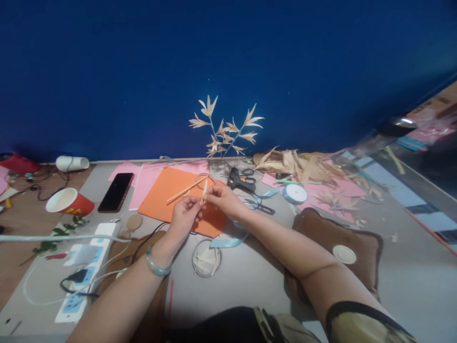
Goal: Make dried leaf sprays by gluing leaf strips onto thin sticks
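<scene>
Above an orange sheet (153, 202), my two hands meet with closed fingertips. Between them sticks up a small, pale, pointed piece of dried husk (204, 186). My left hand (184, 215) pinches its lower end, and my right hand (223, 199) grips it from the right side. Fingers hide most of the piece. A thin wooden stick (185, 189) lies on the sheet just beyond my hands. Right of them rests a black glue gun (241, 181). Nearer to me is a round clear dish (207, 258) with pale husk bits. Branches with husk flowers (228, 131) stand against the blue wall.
A pile of dried husks (303, 166) lies at the back right, near a ribbon roll (295, 193) and scissors (262, 206). On the left are a phone (116, 193), a red paper cup (71, 202) and a power strip (89, 271) with cables. A brown cushion (321, 238) lies under my right arm.
</scene>
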{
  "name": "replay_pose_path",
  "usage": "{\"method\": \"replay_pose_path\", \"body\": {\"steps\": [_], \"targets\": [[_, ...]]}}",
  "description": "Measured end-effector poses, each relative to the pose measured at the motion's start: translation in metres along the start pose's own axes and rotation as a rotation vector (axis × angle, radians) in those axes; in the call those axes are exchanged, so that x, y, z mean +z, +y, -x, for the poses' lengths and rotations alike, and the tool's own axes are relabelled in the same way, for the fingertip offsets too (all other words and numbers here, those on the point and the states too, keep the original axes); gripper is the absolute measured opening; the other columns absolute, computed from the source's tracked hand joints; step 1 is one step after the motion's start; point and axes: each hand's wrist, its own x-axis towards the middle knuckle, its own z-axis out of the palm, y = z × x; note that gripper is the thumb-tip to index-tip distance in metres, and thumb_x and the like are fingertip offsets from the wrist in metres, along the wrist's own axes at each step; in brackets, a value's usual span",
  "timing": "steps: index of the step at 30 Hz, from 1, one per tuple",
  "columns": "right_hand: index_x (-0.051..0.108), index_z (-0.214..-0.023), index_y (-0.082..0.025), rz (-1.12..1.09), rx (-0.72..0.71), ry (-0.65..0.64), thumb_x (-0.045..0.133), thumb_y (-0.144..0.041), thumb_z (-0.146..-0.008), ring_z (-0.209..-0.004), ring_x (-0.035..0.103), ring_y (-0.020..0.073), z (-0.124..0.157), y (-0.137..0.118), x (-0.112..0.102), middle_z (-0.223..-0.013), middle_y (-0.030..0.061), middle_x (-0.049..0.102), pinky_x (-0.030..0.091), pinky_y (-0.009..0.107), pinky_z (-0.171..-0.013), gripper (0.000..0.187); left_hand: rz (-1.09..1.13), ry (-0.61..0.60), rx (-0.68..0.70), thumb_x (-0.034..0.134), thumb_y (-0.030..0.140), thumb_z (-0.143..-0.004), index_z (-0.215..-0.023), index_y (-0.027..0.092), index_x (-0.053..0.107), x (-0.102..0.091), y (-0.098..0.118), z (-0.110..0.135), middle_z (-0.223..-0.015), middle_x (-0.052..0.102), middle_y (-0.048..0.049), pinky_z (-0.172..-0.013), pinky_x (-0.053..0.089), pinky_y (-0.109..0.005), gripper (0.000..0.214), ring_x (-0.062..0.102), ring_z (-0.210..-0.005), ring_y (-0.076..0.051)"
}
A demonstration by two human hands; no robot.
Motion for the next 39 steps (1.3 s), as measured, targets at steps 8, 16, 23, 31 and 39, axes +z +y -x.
{"method": "replay_pose_path", "body": {"steps": [8, 16, 23, 31, 39], "targets": [[0.057, -0.066, -0.016, 0.023, 0.000, 0.038, 0.066, -0.032, -0.068, -0.041, 0.037, 0.0048, -0.0009, -0.0037, -0.0017, -0.049, -0.0064, 0.051, 0.025, 0.020, -0.042, 0.019, 0.071, -0.033, -0.042, 0.069, 0.031, -0.067, -0.088, 0.014, 0.062, -0.0012, -0.0012, 0.0008, -0.068, 0.066, -0.0014, -0.040, 0.037, -0.018, 0.028, 0.052, -0.044, -0.007], [0.056, -0.067, -0.017, 0.010, 0.007, 0.020, 0.067, -0.033, -0.068, -0.041, 0.037, 0.0052, -0.0001, -0.0008, -0.0002, -0.048, -0.0063, 0.051, 0.026, 0.020, -0.043, 0.020, 0.076, -0.066, -0.075, 0.072, 0.042, -0.067, -0.077, 0.015, 0.059, 0.0011, 0.0060, 0.0034, -0.056, 0.060, 0.0014, -0.037, 0.034, -0.017, 0.032, 0.047, -0.040, -0.006], [0.057, -0.067, -0.016, 0.013, 0.008, 0.008, 0.066, -0.031, -0.068, -0.042, 0.038, 0.0053, 0.0008, -0.0007, 0.0003, -0.049, -0.0057, 0.052, 0.027, 0.020, -0.043, 0.017, 0.082, -0.051, -0.086, 0.074, 0.042, -0.065, -0.075, 0.016, 0.058, 0.0020, 0.0055, 0.0034, -0.053, 0.058, 0.0035, -0.036, 0.032, -0.017, 0.033, 0.045, -0.036, -0.005], [0.056, -0.065, -0.016, 0.016, -0.006, 0.013, 0.065, -0.030, -0.069, -0.043, 0.038, 0.0054, 0.0015, -0.0006, 0.0013, -0.048, -0.0055, 0.052, 0.026, 0.019, -0.042, 0.016, 0.088, -0.041, -0.094, 0.074, 0.041, -0.066, -0.077, 0.016, 0.059, 0.0020, 0.0041, 0.0035, -0.052, 0.056, 0.0046, -0.036, 0.032, -0.017, 0.031, 0.043, -0.035, -0.005], [0.056, -0.065, -0.016, 0.034, -0.006, 0.035, 0.066, -0.032, -0.069, -0.043, 0.038, 0.0052, 0.0030, 0.0003, 0.0033, -0.048, -0.0058, 0.052, 0.027, 0.019, -0.042, 0.019, 0.065, -0.019, -0.080, 0.073, 0.039, -0.066, -0.075, 0.016, 0.059, 0.0013, 0.0028, 0.0033, -0.052, 0.056, 0.0047, -0.036, 0.033, -0.017, 0.029, 0.043, -0.035, -0.005]]}}
